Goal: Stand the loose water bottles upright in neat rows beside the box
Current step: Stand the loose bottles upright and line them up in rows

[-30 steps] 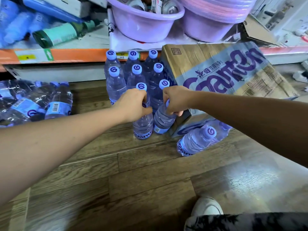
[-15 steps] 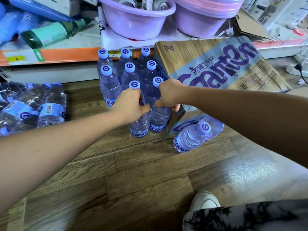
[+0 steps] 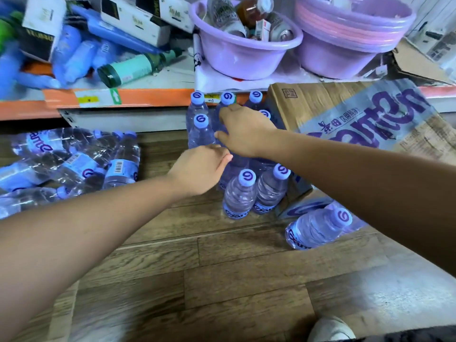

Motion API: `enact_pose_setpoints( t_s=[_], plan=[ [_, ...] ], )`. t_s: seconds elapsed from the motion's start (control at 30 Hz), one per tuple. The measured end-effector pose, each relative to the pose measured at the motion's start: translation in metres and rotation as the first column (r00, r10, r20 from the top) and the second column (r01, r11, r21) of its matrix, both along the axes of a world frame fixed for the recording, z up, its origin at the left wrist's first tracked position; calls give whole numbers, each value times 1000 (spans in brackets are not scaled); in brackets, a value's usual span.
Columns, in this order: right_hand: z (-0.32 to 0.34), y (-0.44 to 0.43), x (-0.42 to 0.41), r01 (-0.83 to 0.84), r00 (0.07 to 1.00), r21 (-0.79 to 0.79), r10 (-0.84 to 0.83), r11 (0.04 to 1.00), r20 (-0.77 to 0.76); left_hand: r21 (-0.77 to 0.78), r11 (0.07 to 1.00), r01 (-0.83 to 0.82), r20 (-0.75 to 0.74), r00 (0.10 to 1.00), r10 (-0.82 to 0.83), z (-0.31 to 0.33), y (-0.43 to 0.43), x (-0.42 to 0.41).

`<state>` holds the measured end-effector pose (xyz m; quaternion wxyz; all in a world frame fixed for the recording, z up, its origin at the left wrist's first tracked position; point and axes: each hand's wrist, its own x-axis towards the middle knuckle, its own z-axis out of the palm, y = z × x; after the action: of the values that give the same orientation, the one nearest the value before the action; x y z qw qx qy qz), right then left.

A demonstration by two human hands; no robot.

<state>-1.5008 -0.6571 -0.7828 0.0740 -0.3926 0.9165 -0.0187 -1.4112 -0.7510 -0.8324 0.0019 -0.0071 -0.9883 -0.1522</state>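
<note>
A shop is indicated by a labelled orange shelf edge [image 3: 153, 97] at eleven o'clock, stacked basins [image 3: 355, 53] at one, a branded carton [image 3: 320, 107] at two, shrink-wrapped bottle packs [image 3: 74, 161] at nine.

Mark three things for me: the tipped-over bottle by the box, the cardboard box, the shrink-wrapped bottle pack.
tipped-over bottle [image 3: 317, 229]: head view, on its ribbed clear body.
cardboard box [image 3: 318, 104]: head view, on the bare brown top panel.
shrink-wrapped bottle pack [image 3: 74, 156]: head view, on the wrap over the middle bottles.
</note>
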Motion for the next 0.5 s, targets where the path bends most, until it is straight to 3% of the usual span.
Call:
enact_pose_setpoints(
  t_s=[0.07,0.2,0.33,0.5],
  plan=[
    [-10,-18,7,-27,998,22,25,999,61,-88,994,-61,36,997,64,0,-28,1],
    [-33,-56,14,-121,988,50,116,991,103,-100,991,-85,150,984,100,-22,-100,6],
    [-52,-93,18,-180,983,126,174,976,59,-233,955,-185,311,916,253,-42,-153,22],
    [-80,-137,21,-188,977,145,169,972,132,-270,924,-272,400,841,365,-53,-196,38]
  ],
)
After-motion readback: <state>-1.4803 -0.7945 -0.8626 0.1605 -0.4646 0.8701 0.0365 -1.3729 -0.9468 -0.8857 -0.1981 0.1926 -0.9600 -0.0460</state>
